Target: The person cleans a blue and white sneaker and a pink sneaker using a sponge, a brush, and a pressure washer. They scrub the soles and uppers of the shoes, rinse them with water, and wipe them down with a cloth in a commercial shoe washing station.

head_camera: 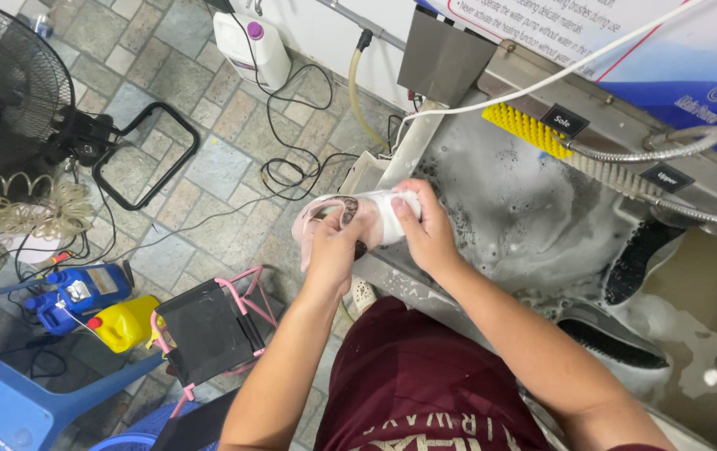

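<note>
A pale pink and white shoe (375, 210) is held at the left end of a metal wash basin (458, 159), just over its rim. My left hand (335, 247) grips the shoe's heel end from below, with fingers at its dark opening. My right hand (425, 225) wraps the toe end from the right. Both forearms reach up from my maroon shirt. The basin holds grey soapy water with foam (525, 209).
A yellow brush (527, 128) and a white bristle roller (609, 174) run along the basin's back wall, with a metal hose (692, 138). On the tiled floor stand a black fan (7, 92), white, blue and yellow jugs, cables, and a small black-seated pink stool (208, 330).
</note>
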